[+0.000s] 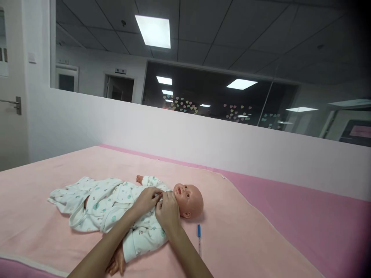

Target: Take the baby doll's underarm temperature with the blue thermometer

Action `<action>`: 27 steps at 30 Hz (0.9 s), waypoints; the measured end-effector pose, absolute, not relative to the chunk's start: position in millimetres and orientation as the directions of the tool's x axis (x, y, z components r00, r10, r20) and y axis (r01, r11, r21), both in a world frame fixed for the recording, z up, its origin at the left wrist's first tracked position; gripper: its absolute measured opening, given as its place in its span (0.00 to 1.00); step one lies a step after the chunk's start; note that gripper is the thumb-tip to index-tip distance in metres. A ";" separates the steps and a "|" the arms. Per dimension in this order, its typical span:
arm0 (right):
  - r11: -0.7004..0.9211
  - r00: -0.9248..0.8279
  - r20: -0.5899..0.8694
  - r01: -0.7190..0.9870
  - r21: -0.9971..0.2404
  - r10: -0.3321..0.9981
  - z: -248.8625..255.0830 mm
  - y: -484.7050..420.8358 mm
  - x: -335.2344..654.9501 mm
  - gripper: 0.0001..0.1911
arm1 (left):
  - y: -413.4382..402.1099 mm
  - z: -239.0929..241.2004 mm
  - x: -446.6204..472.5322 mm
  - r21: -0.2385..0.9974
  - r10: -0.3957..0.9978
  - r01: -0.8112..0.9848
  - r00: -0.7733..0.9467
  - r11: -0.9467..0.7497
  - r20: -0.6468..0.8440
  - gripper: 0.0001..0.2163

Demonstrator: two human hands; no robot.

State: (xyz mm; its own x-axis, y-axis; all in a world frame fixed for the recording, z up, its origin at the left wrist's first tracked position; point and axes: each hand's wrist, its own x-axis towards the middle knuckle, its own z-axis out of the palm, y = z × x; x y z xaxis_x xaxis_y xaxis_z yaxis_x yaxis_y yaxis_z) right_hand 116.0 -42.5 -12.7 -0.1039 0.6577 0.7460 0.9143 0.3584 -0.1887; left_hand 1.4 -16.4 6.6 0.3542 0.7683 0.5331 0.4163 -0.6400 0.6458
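Observation:
A baby doll (193,199) lies on its back, its head to the right. It wears a white patterned baby outfit (145,241), loose and spread out over the legs at the left. Both of my hands meet at the upper chest, just under the doll's chin. My left hand (147,200) is closed, fingertips pinching the outfit's front near the neckline. Right beside it my right hand (168,210) also pinches the cloth there. Fingers cover the exact spot, so any fastener in them is hidden. One doll hand (117,262) shows beneath my left forearm.
A blue-capped pen (199,235) lies near my right forearm. Under the doll spreads a pale pink blanket (246,239) on a darker pink surface (278,200). Behind stands a white wall (185,135) with a window above it. A door (11,96) is at far left.

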 end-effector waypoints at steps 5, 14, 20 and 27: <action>0.412 -0.034 0.757 0.855 -0.316 0.652 -15.6 -46.7 117.2 0.13 | -16.7 5.6 2.3 0.709 0.805 0.382 0.297 -0.593 0.513 0.12; 0.571 0.079 0.794 0.653 -0.498 0.602 -17.0 -49.1 118.3 0.14 | -16.3 3.8 3.3 0.714 0.826 0.415 0.276 -0.563 0.491 0.09; 0.568 0.098 0.786 0.637 -0.521 0.611 -19.9 -46.0 118.9 0.09 | -17.8 5.4 1.3 0.784 0.833 0.292 0.277 -0.547 0.478 0.11; 0.613 0.117 0.797 0.577 -0.540 0.592 -20.2 -48.2 118.7 0.09 | -23.5 11.5 -1.8 0.805 0.821 0.237 0.346 -0.544 0.453 0.14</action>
State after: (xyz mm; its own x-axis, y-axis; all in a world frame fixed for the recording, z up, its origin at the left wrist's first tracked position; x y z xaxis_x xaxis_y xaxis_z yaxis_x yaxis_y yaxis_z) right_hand 118.7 -48.2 -20.2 0.1171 0.5920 0.7974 0.5772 0.6129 -0.5397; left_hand -1.8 -23.5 11.5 0.3459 0.8215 0.4534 0.2365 -0.5439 0.8051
